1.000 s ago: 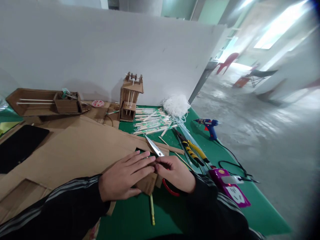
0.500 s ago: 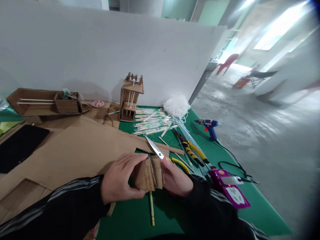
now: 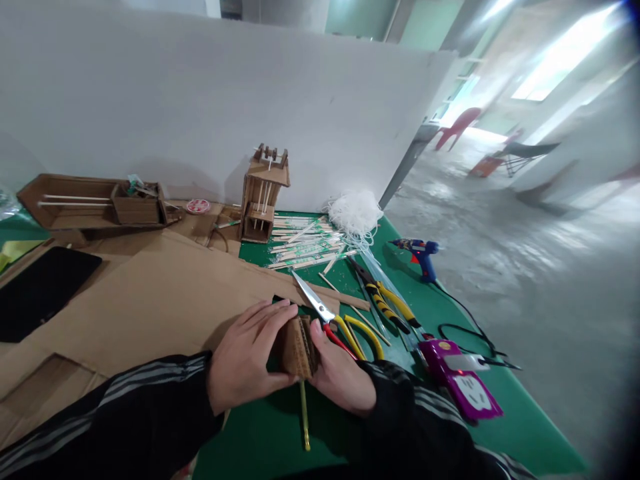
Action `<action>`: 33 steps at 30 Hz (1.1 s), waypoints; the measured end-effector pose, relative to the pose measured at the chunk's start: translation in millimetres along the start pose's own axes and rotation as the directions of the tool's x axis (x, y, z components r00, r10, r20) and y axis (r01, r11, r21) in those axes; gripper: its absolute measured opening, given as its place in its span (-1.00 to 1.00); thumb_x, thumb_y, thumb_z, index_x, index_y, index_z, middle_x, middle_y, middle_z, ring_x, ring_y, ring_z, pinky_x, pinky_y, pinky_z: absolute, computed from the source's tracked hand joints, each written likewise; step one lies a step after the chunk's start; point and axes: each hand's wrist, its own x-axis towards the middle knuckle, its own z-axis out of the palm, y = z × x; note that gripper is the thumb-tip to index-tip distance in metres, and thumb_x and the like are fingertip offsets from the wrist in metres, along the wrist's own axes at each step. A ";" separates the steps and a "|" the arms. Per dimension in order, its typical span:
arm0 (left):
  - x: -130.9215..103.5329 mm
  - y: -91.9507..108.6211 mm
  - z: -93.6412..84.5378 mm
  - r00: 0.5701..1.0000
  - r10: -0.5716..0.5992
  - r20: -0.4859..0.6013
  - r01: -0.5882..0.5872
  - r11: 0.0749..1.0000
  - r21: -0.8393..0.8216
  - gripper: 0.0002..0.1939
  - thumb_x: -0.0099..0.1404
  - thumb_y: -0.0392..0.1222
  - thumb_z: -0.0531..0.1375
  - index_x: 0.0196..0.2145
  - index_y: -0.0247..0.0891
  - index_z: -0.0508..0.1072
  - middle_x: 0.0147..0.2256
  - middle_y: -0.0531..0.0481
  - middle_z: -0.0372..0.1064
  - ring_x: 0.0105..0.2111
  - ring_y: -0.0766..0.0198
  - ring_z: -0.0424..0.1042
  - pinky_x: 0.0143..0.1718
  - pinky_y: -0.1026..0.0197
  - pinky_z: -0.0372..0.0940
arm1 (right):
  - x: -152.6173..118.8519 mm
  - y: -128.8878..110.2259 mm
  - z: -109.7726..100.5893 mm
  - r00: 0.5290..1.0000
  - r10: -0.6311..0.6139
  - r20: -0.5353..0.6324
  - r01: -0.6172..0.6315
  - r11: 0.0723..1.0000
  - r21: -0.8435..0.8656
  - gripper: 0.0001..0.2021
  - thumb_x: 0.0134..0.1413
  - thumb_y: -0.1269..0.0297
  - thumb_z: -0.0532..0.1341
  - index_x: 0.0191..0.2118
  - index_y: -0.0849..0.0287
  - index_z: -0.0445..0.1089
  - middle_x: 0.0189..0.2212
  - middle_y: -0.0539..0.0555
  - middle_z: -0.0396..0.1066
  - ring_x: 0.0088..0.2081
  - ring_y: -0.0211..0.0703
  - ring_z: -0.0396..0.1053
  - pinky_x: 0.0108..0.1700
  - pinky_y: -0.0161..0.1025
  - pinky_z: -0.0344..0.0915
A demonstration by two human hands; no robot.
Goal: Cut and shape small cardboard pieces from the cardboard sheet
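Observation:
Between my two hands is a small folded piece of cardboard (image 3: 299,350), standing on edge with corrugated edges facing up. My left hand (image 3: 253,353) grips its left side, fingers over the far end and thumb at the near end. Against its right side presses my right hand (image 3: 343,373), with the thumb along the top. A thin yellow-green rod (image 3: 305,417) with a narrow tip lies under the cardboard and sticks out toward me. Just beyond my right hand lie scissors (image 3: 316,298) with red and yellow handles.
Yellow-and-black pliers (image 3: 383,303), a blue glue gun (image 3: 424,257) and a purple power strip (image 3: 460,380) lie to the right. Wrapped sticks (image 3: 305,243), white string (image 3: 354,213) and a cardboard tower (image 3: 261,200) stand behind. A large cardboard sheet (image 3: 170,300) and a black phone-like slab (image 3: 45,290) cover the left.
My right hand has pressed the cardboard's right flap in toward the left part, so the piece looks narrower. More of the scissors' handles now shows.

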 end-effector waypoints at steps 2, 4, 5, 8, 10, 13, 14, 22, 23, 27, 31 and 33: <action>-1.2 2.1 1.4 1.000 0.005 0.010 -0.005 1.000 0.004 -0.13 0.01 -0.22 0.33 0.24 -0.25 0.08 0.18 -0.23 0.30 0.19 -0.03 0.28 0.27 -0.07 0.10 | -1.1 2.7 0.7 1.000 -0.016 0.000 0.016 1.000 0.004 -0.53 0.08 -0.21 0.23 -0.06 0.03 0.48 -0.13 0.10 0.49 0.03 0.02 0.37 0.09 -0.02 0.32; -2.7 2.9 1.9 1.000 -0.006 0.017 0.006 1.000 -0.018 -0.12 -0.04 -0.28 0.31 0.23 -0.23 0.10 0.16 -0.19 0.32 0.16 -0.02 0.31 0.26 -0.06 0.13 | -3.1 2.3 1.3 1.000 -0.009 0.013 0.009 1.000 0.008 -0.57 0.11 -0.18 0.22 -0.10 0.05 0.50 -0.15 0.10 0.50 0.01 0.01 0.39 0.08 -0.03 0.31; -3.4 2.7 1.8 1.000 -0.019 0.019 0.020 0.999 -0.035 -0.12 -0.05 -0.29 0.31 0.22 -0.21 0.10 0.15 -0.17 0.33 0.16 -0.03 0.32 0.26 -0.06 0.14 | -4.2 0.8 1.5 1.000 0.004 0.026 -0.004 1.000 0.010 -0.58 0.12 -0.15 0.23 -0.12 0.08 0.50 -0.16 0.11 0.50 -0.01 0.01 0.40 0.06 -0.03 0.32; -4.9 0.0 0.2 0.999 -0.025 0.026 0.028 0.994 -0.102 -0.12 -0.05 -0.27 0.32 0.22 -0.15 0.09 0.15 -0.14 0.34 0.18 -0.04 0.28 0.24 -0.06 0.18 | -7.4 -6.6 0.5 0.995 0.035 0.098 -0.037 0.999 0.024 -0.61 0.07 -0.04 0.32 -0.13 0.18 0.49 -0.21 0.15 0.51 -0.08 0.01 0.44 0.00 -0.05 0.33; -5.1 -2.4 -1.3 0.999 0.009 0.041 -0.002 0.989 -0.149 -0.12 -0.02 -0.23 0.34 0.23 -0.13 0.07 0.16 -0.13 0.33 0.20 -0.03 0.26 0.25 -0.05 0.18 | -7.9 -10.7 -1.9 0.985 0.039 0.165 -0.041 0.999 0.006 -0.58 -0.04 0.04 0.40 -0.12 0.22 0.47 -0.23 0.15 0.50 -0.13 -0.01 0.46 -0.04 -0.09 0.33; -4.1 -3.8 -2.8 0.995 0.078 0.061 -0.066 0.981 -0.182 -0.12 0.03 -0.14 0.35 0.24 -0.14 0.04 0.18 -0.16 0.31 0.20 0.00 0.27 0.27 -0.05 0.14 | -6.1 -12.3 -7.6 0.982 0.035 0.187 -0.017 0.995 -0.096 -0.53 -0.14 0.14 0.48 -0.10 0.24 0.46 -0.25 0.09 0.49 -0.20 -0.11 0.45 -0.08 -0.19 0.31; -3.6 -3.5 -2.8 0.994 0.094 0.062 -0.082 0.981 -0.174 -0.12 0.05 -0.13 0.35 0.25 -0.16 0.03 0.19 -0.17 0.30 0.20 0.00 0.27 0.28 -0.07 0.11 | -5.1 -11.6 -9.5 0.985 0.024 0.170 -0.003 0.992 -0.126 -0.55 -0.14 0.17 0.48 -0.11 0.24 0.46 -0.27 0.07 0.48 -0.22 -0.15 0.43 -0.10 -0.23 0.31; -5.4 -0.8 2.8 0.999 0.041 0.022 -0.037 0.987 -0.154 -0.20 0.10 -0.15 0.34 0.23 -0.21 0.08 0.15 -0.20 0.33 0.17 0.05 0.31 0.21 0.00 0.23 | -1.3 -4.0 -12.7 0.991 0.029 0.132 -0.007 0.987 -0.160 -0.59 -0.14 0.19 0.48 -0.15 0.27 0.48 -0.29 0.07 0.48 -0.24 -0.17 0.43 -0.10 -0.23 0.32; -5.7 -1.2 3.4 0.999 0.050 0.018 -0.047 0.985 -0.169 -0.21 0.12 -0.17 0.33 0.23 -0.21 0.08 0.15 -0.20 0.33 0.16 0.07 0.31 0.21 0.02 0.24 | -1.7 -4.3 -12.5 0.991 0.031 0.133 -0.010 0.987 -0.160 -0.57 -0.14 0.18 0.48 -0.14 0.26 0.47 -0.28 0.07 0.48 -0.23 -0.17 0.43 -0.09 -0.22 0.32; -5.5 -1.5 3.9 0.990 0.138 0.021 -0.132 0.974 -0.183 -0.22 0.16 -0.20 0.30 0.25 -0.22 0.04 0.16 -0.22 0.31 0.19 0.06 0.27 0.24 0.00 0.20 | -2.8 -7.3 -12.0 0.987 0.040 0.158 -0.011 0.983 -0.183 -0.45 -0.27 0.06 0.52 -0.14 0.24 0.46 -0.27 0.06 0.47 -0.21 -0.11 0.42 -0.04 -0.15 0.31; -6.1 -1.5 4.7 0.985 0.141 0.097 -0.118 0.971 -0.210 -0.15 0.14 -0.24 0.31 0.29 -0.22 -0.02 0.22 -0.24 0.24 0.23 0.03 0.23 0.24 -0.01 0.19 | -1.2 -9.5 -7.6 0.989 0.022 0.149 0.013 0.972 -0.236 -0.50 -0.27 0.08 0.53 -0.21 0.25 0.46 -0.33 0.04 0.47 -0.20 -0.08 0.42 -0.03 -0.12 0.30; -6.9 -2.0 5.7 0.987 0.103 0.121 -0.071 0.967 -0.243 -0.12 0.12 -0.24 0.32 0.30 -0.21 -0.04 0.24 -0.23 0.20 0.24 0.03 0.21 0.24 -0.01 0.18 | -0.2 -9.1 -4.3 0.992 -0.006 0.127 0.038 0.967 -0.252 -0.46 -0.25 0.07 0.52 -0.15 0.24 0.44 -0.29 0.05 0.47 -0.17 -0.06 0.42 -0.03 -0.12 0.30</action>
